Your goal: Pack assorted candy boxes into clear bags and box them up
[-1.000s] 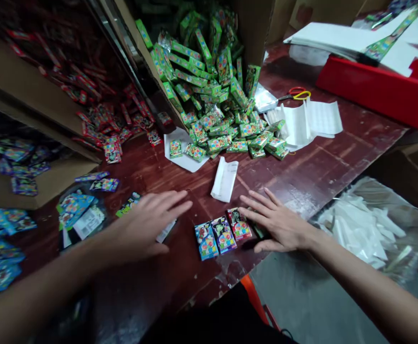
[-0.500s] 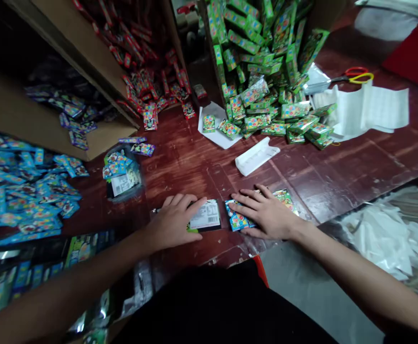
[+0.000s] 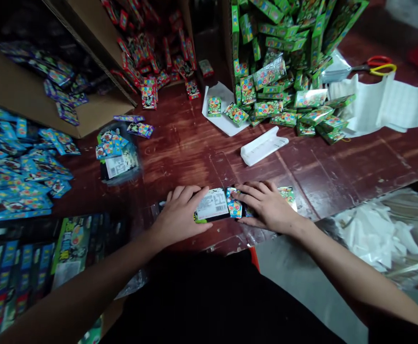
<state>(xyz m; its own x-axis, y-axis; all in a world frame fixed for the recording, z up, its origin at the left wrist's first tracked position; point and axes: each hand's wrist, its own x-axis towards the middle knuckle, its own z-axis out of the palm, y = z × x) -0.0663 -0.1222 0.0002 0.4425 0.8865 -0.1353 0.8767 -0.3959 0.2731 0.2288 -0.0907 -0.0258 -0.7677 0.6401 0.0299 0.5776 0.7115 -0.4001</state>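
Observation:
On the table near my body lies a flat black package [image 3: 211, 204] with a white printed label and barcode. My left hand [image 3: 180, 212] is over its left part, thumb along the lower edge and fingers at the upper edge, gripping it. Against its right end stands a row of small candy boxes, a blue box [image 3: 234, 203] first and a green box [image 3: 287, 195] at the far end. My right hand [image 3: 266, 205] curves over the row and holds it between thumb and fingers. The boxes under the palm are mostly hidden.
Green boxes [image 3: 269, 107] spill from a carton at the back. Red boxes [image 3: 149, 93] and purple boxes [image 3: 65, 98] lie in cartons; blue boxes [image 3: 22, 162] are heaped left. A clear tray [image 3: 121, 165], folded paper [image 3: 264, 147], scissors [image 3: 374, 66] and a plastic bag [image 3: 377, 234] surround the work area.
The black package and the row of boxes, apart before, now meet end to end. My right hand's fingers have drawn closer together. The view has shifted somewhat.

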